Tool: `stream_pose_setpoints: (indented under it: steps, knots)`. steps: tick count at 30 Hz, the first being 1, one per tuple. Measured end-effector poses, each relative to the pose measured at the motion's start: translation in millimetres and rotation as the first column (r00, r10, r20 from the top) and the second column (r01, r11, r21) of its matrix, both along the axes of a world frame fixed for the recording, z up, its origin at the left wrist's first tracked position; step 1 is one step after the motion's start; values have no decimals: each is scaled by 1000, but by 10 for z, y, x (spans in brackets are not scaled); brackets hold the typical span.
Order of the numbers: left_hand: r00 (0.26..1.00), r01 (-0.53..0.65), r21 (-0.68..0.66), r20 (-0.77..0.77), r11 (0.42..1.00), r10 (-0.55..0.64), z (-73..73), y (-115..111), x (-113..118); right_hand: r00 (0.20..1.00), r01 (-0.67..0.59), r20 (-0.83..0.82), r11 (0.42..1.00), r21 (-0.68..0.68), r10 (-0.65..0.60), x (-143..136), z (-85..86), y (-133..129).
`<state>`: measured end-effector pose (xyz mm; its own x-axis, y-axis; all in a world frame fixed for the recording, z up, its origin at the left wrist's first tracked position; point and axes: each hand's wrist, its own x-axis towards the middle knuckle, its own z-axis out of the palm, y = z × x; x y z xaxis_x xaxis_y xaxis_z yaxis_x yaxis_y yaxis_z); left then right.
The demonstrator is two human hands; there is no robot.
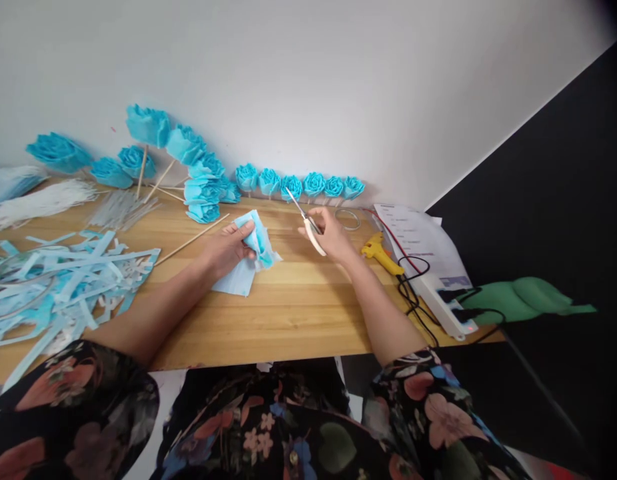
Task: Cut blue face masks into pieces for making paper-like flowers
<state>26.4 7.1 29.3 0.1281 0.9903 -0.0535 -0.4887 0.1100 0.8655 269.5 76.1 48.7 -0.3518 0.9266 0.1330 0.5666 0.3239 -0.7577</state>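
My left hand [228, 248] is closed on a folded piece of light blue fabric [261, 241] with ragged edges, pinched between thumb and fingers. Under that hand, a flat pale blue sheet [237, 279] lies on the wooden table. In my right hand [329, 233] is a pair of scissors [314, 237] with white handles, its blades pointing up and to the left, away from the fabric. Whether the blades are fully together is hard to make out. A thin wooden stick [192, 239] rests on the table just left of my left hand.
Blue fabric flowers [203, 180], several on sticks, line the wall. Cut strips [83, 280] and white ties [43, 203] cover the left side. At right are a yellow glue gun [381, 253], a printed sheet [418, 233], a power strip [445, 307] with black cords and a green object [525, 300].
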Motion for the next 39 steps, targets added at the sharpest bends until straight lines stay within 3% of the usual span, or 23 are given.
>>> stream_pose_setpoints:
  steps: [2, 4, 10, 11, 13, 15, 16, 18, 21, 26, 30, 34, 39]
  knots:
    - [1000, -13, -22, 3, 1000, 14, 11, 4, -1, 924, 48, 369, 987, 155, -103, 97, -45, 72]
    - [1000, -21, -56, -3, 998, 21, 13, 6, 6, 810, 44, 562, 973, 226, -167, 156, -73, 98]
    - [1000, 1, -77, -18, 997, -2, 30, -10, 45, 678, 69, 693, 960, 273, -246, 185, -7, 63]
    - [1000, 12, -72, -25, 997, -14, 36, -16, 51, 695, 81, 666, 950, 303, -271, 172, 6, 52]
    - [998, 40, -58, -38, 997, -43, 46, -30, 61, 808, 96, 525, 940, 328, -266, 116, 18, 15]
    - [996, 76, -48, -50, 996, -78, 52, -48, 73, 955, 62, 270, 975, 213, -120, 16, 10, -53]
    - [994, 94, -45, -56, 995, -96, 51, -58, 79, 993, 8, 113, 996, 84, -17, -47, 1, -100]
    - [989, 127, -38, -75, 991, -129, 42, -80, 94, 973, -161, -191, 970, -180, 126, -182, -21, -211]
    - [978, 181, -20, -103, 983, -182, 3, -107, 110, 885, -362, -416, 873, -328, 211, -347, -53, -366]
    - [964, 246, -51, -90, 968, -249, -92, -101, 108, 836, -414, -511, 842, -346, 201, -437, -111, -440]
    - [979, 177, -111, -80, 978, -186, -95, -42, 93, 850, -278, -522, 899, -339, 66, -435, -141, -400]
    - [982, 147, -97, -104, 984, -157, -58, -2, 60, 850, -175, -525, 916, -362, -46, -435, -190, -366]
    - [963, 57, 15, -265, 998, -52, -30, -37, 43, 857, -183, -515, 921, -343, -21, -439, -258, -356]
